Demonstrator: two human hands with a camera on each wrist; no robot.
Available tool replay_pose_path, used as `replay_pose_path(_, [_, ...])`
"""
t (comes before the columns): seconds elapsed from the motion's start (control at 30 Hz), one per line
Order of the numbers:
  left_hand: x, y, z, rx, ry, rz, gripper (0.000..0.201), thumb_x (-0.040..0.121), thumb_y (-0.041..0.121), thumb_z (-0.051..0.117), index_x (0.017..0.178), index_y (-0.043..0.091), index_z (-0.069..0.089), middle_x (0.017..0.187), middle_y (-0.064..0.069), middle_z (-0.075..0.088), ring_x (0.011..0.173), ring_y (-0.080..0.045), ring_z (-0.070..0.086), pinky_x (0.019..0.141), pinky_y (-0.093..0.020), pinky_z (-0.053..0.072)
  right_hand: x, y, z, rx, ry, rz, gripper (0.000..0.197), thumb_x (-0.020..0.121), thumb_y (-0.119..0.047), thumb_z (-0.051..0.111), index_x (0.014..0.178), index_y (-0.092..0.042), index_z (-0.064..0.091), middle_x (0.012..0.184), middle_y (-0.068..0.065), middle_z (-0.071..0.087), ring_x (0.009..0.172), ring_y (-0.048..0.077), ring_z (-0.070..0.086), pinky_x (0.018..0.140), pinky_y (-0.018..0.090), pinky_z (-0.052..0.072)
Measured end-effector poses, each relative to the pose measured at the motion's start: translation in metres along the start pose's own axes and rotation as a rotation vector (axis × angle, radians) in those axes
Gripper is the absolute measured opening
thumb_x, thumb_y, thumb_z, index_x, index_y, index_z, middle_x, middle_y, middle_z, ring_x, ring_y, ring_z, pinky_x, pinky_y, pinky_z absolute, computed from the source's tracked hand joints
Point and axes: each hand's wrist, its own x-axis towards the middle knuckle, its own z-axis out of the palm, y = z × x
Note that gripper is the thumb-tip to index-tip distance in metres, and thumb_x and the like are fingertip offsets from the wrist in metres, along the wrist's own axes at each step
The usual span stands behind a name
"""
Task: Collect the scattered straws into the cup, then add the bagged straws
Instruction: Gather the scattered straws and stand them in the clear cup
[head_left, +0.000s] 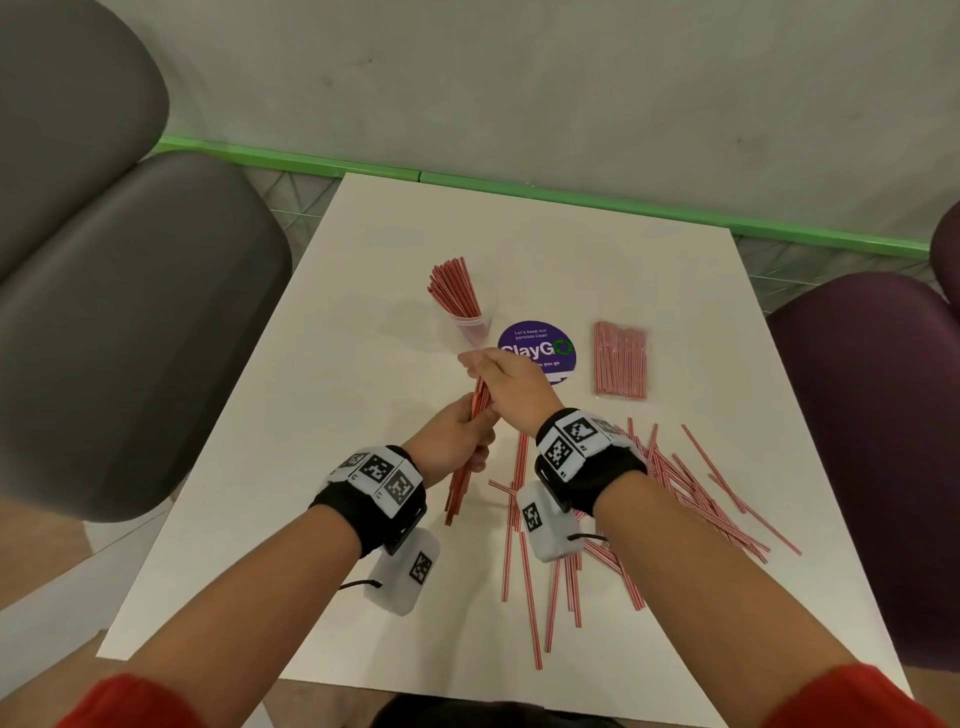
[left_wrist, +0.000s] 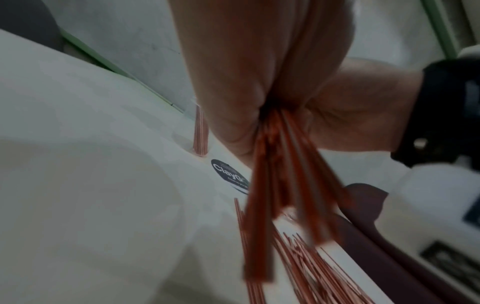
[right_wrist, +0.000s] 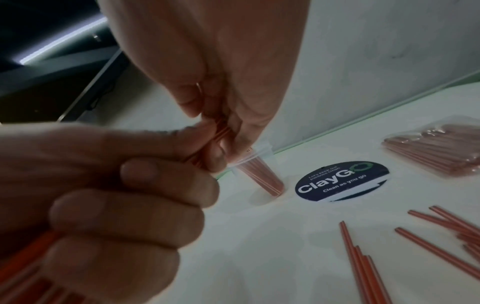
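**A:** ok so where's everything sitting? What's being held?

**B:** A bundle of red-and-white straws (head_left: 470, 439) is gripped above the white table (head_left: 322, 395). The left hand (head_left: 457, 434) is wrapped around its middle with the fingers curled tight, and the upper end is pinched by the right hand (head_left: 511, 384), thumb and fingertips closed on it. The lower ends are fanned out below the left hand, close to the tabletop.

**A:** and the cup?

**B:** The clear cup (head_left: 470, 330) is found just beyond the hands, standing on the table with a bunch of straws already stuck in it, splayed up and to the left. Whether the right hand's fingertips are touching the rim can't be told, it's blurry there.

**A:** rest of the straws?

**B:** Lots of loose straws (head_left: 670, 499) are left scattered on the near right part of the table, crisscrossed, partly hidden under the right wrist. The bagged straws (head_left: 621, 358) are laid flat further back on the right, just beside a round purple "ClayGo" sticker (head_left: 545, 351), which is placed between bag and cup.
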Motion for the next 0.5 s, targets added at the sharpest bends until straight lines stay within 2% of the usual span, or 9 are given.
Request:
replay_pose_path(0.1, [0.005, 0.007, -0.003, 0.024, 0.033, 0.021, 0.022, 0.100, 0.029, 0.037, 0.080, 0.019, 0.038, 0.062, 0.001, 0.033, 0.045, -0.007, 0.031, 0.045, -0.018, 0.033, 0.006, 0.000, 0.000, 0.030, 0.040, 0.019, 0.037, 0.100, -0.025, 0.035, 0.131, -0.014, 0.052, 0.131, 0.006, 0.058, 0.122, 0.019, 0.052, 0.104, 0.030, 0.040])
replay_pose_path(0.2, [0.017, 0.017, -0.013, 0.026, 0.171, 0.087, 0.018, 0.100, 0.030, 0.037, 0.085, 0.020, 0.039, 0.066, 0.001, 0.037, 0.051, -0.010, 0.035, 0.050, -0.021, 0.036, 0.014, 0.000, -0.005, 0.122, 0.105, 0.044, 0.040, 0.099, -0.030, 0.038, 0.135, -0.018, 0.046, 0.136, 0.004, 0.053, 0.124, 0.019, 0.051, 0.104, 0.033, 0.041])
replay_pose_path(0.3, [0.034, 0.033, -0.028, -0.056, 0.387, 0.208, 0.017, 0.100, 0.030, 0.036, 0.085, 0.023, 0.040, 0.066, 0.001, 0.042, 0.054, -0.012, 0.040, 0.056, -0.026, 0.039, 0.024, 0.000, -0.013, 0.107, 0.132, 0.063, 0.039, 0.098, -0.025, 0.040, 0.136, -0.016, 0.045, 0.141, 0.003, 0.048, 0.126, 0.017, 0.048, 0.096, 0.019, 0.034])
replay_pose_path(0.37, [0.048, 0.048, -0.038, -0.151, 0.518, 0.279, 0.018, 0.101, 0.027, 0.035, 0.084, 0.022, 0.040, 0.063, 0.000, 0.044, 0.053, -0.014, 0.041, 0.057, -0.027, 0.039, 0.035, 0.002, -0.016, 0.076, 0.135, 0.077, 0.040, 0.098, -0.023, 0.041, 0.137, -0.014, 0.043, 0.143, 0.004, 0.045, 0.128, 0.017, 0.045, 0.093, 0.015, 0.031])
replay_pose_path(0.43, [0.062, 0.065, -0.047, -0.228, 0.629, 0.324, 0.015, 0.101, 0.026, 0.032, 0.090, 0.019, 0.039, 0.063, 0.000, 0.046, 0.054, -0.013, 0.044, 0.058, -0.024, 0.040, 0.048, 0.004, -0.016, 0.031, 0.145, 0.104, 0.043, 0.097, -0.024, 0.042, 0.139, -0.014, 0.041, 0.144, 0.009, 0.044, 0.129, 0.021, 0.045, 0.101, 0.022, 0.033])
replay_pose_path(0.5, [0.074, 0.080, -0.054, -0.231, 0.708, 0.358, 0.012, 0.101, 0.028, 0.030, 0.101, 0.018, 0.036, 0.068, 0.003, 0.053, 0.054, -0.004, 0.050, 0.058, -0.014, 0.043, 0.062, 0.005, -0.014, -0.024, 0.165, 0.135, 0.045, 0.097, -0.024, 0.042, 0.141, -0.012, 0.037, 0.145, 0.012, 0.042, 0.132, 0.024, 0.041, 0.109, 0.031, 0.033])
